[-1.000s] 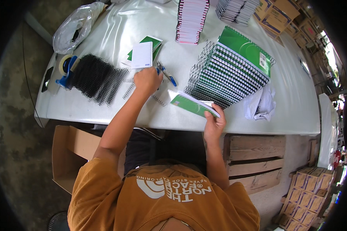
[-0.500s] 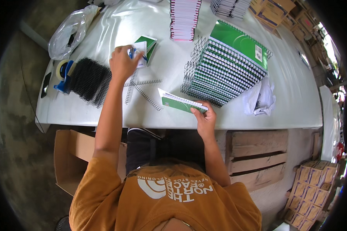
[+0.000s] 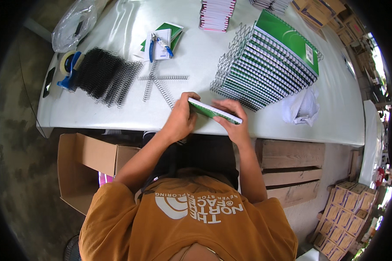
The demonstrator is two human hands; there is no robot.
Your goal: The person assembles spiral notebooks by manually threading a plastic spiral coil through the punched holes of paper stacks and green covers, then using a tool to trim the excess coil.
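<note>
A small green-covered notebook [image 3: 211, 112] is held above the near edge of the table, its white page edges facing up. My left hand [image 3: 181, 117] grips its left end, and my right hand [image 3: 234, 118] grips its right end, with the fingers slightly blurred. Beyond my left hand, loose spiral binding coils [image 3: 172, 78] lie crossed on the table. Blue-handled pliers [image 3: 152, 47] rest spread on a white-paged pad [image 3: 162, 37] on top of green covers [image 3: 173, 28].
A heap of black coils [image 3: 103, 74] lies at left beside a blue tape dispenser [image 3: 70, 71]. A tall stack of green spiral notebooks [image 3: 287, 41] stands at right, near a crumpled white bag [image 3: 301, 108]. An open cardboard box [image 3: 93, 154] sits below the table.
My left hand has let go of the pliers on the pad and come back toward me to grip the notebook's left end. My right hand still holds the notebook, now turned more edge-up.
</note>
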